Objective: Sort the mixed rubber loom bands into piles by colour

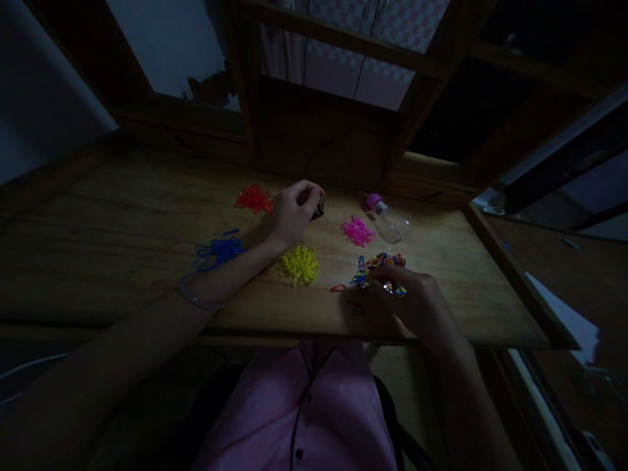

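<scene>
Note hands well apart: left hand (293, 210) beside the black pile (320, 210), fingers curled with thumb and forefinger tips close together; right hand (411, 288) over the near edge of the mixed pile (386, 259), fingers bent down towards the bands. With dim light and hidden fingertips, impossible to tell whether gripping a band in either hand.

Pinch one band at a time at the mixed pile. Lift straight up to free tangled loops; avoid dragging neighbours along. Release low and directly over the matching colour. Keep the left forearm raised above the yellow pile (299, 265) and the blue pile (216, 254), both close to the wrist side of the arm. Watch for the stray red band (338, 288) just left of the mixed pile.

Locate the mixed pile at the right of the table (127, 216), nearer than the pink pile (358, 231) and the bottle (392, 224). Expect a loose, tangled heap of thin loops: blue, yellow, red and dark, partly covered by the right hand.
</scene>
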`<state>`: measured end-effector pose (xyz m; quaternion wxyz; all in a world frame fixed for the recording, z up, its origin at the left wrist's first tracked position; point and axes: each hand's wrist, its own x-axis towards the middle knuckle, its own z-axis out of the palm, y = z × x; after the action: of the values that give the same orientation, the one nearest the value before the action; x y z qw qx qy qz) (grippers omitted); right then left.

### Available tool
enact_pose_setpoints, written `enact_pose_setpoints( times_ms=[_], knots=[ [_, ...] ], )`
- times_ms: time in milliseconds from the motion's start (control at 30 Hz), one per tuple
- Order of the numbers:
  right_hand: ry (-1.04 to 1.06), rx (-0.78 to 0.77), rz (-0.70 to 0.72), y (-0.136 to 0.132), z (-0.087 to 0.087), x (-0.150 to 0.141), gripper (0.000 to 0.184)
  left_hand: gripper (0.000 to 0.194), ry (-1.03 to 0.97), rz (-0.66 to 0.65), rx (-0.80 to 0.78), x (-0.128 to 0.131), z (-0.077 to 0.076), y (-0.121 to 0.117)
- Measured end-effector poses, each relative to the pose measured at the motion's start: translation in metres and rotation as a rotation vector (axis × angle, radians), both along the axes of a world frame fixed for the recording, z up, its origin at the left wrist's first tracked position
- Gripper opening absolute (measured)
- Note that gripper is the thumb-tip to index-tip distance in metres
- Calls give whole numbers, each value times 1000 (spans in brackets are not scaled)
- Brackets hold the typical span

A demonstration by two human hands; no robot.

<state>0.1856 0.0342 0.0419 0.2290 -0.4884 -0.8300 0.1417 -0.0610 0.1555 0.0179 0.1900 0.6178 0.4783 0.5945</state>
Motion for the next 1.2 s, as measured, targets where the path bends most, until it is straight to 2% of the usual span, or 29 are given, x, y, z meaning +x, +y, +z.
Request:
enact_pose_setpoints(
  times_ms=[167, 367, 467, 567, 733, 900, 1033, 1200],
  knots=[
    [108, 55, -9, 3, 8, -16, 16, 18, 4, 3, -6, 0, 1, -1],
    [213, 36, 133, 14, 10, -73, 21, 18, -30, 0, -9, -3, 0, 2],
    [269, 8, 188, 20, 8, -85, 27, 19, -34, 7, 0, -5, 0, 3],
    [268, -17, 165, 24, 11, -69, 31, 18, -18, 16, 2, -5, 0, 3],
    [198, 56, -72, 25, 25, -8, 25, 18, 3, 16, 8, -3, 0, 2],
    [69, 87, -114, 16, 18, 37, 18, 18, -11, 5, 5, -2, -1, 2],
    [-4, 63, -102, 8, 7, 48, 20, 17, -30, -6, -6, -3, -3, 4],
    [-47, 27, 25, 2, 1, 34, 23, 18, -27, -13, -13, -3, -3, 3]
  ],
)
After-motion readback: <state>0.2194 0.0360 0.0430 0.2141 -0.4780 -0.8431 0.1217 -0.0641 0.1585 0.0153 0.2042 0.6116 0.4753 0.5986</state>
